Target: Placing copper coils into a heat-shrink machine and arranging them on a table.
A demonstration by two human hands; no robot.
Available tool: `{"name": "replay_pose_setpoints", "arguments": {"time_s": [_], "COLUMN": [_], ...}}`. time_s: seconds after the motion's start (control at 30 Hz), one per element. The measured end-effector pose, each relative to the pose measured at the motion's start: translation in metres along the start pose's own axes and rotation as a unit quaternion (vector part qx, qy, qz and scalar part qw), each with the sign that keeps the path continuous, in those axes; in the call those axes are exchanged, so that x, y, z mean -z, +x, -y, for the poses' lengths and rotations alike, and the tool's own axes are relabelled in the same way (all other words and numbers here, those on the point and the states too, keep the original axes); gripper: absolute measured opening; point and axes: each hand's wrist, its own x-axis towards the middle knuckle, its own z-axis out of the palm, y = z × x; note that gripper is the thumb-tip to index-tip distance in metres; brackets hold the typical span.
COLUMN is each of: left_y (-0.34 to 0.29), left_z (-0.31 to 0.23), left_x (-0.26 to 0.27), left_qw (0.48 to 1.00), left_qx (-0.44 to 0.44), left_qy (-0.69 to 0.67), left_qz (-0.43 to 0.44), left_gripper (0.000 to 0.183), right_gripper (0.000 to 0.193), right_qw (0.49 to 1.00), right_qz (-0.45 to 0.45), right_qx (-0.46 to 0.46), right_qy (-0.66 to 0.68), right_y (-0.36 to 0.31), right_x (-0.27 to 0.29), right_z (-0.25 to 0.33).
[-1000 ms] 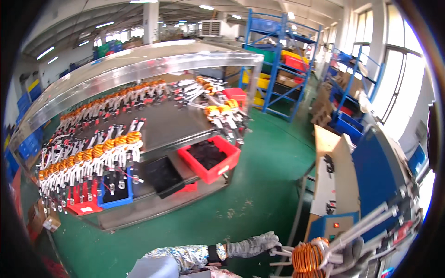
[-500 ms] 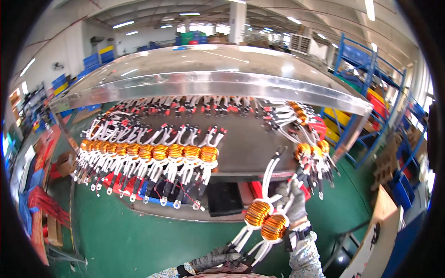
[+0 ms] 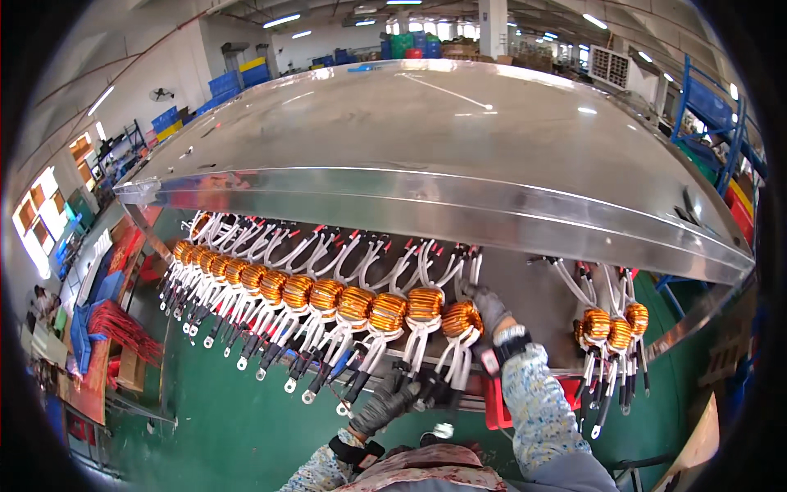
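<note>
A row of copper-wound toroidal coils (image 3: 354, 307) with white leads and black-sleeved ends lies on the shelf under the metal table. At the row's right end are two coils: one (image 3: 424, 304) beside the last one (image 3: 461, 319). My right hand (image 3: 488, 308), in a grey glove, is closed around the white leads just above the last coil. My left hand (image 3: 387, 407), gloved too, is closed at the black lower leads of these two coils, in front of the shelf edge. The left fingertips are partly hidden among the leads.
Above the shelf runs the table's metal edge (image 3: 443, 197), close over my hands. A smaller coil group (image 3: 608, 328) lies at the shelf's right end. A red bin (image 3: 498, 403) sits below. A workbench with red wires (image 3: 127, 328) stands left; blue racks stand right.
Both hands have carried the two coils from in front of the shelf onto it, at the row's right end. My view has shifted closer to the table.
</note>
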Motion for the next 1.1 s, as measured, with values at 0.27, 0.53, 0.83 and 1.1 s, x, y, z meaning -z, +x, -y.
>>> {"name": "replay_pose_setpoints", "arguments": {"time_s": [0.27, 0.53, 0.83, 1.1], "left_y": [-0.025, -0.014, -0.021, -0.078], "left_z": [-0.004, 0.015, 0.009, 0.083], "left_x": [0.011, 0.017, 0.031, 0.058], "left_qw": [0.998, 0.998, 0.977, 0.972], "left_qx": [0.054, 0.013, -0.002, -0.011], "left_qy": [0.043, 0.021, 0.199, 0.175], "left_qz": [-0.007, 0.057, 0.073, 0.153], "left_gripper": [0.037, 0.031, 0.046, 0.042], "right_gripper": [0.017, 0.039, 0.031, 0.039], "right_qw": [0.863, 0.634, 0.808, 0.988], "right_qz": [-0.061, 0.018, -0.176, 0.01], "right_qx": [-0.259, -0.324, -0.297, -0.016], "right_qy": [0.429, 0.702, 0.477, -0.156], "right_y": [-0.017, -0.025, -0.033, -0.113], "right_x": [-0.002, -0.008, -0.035, 0.005], "right_z": [0.001, -0.008, -0.016, 0.08]}}
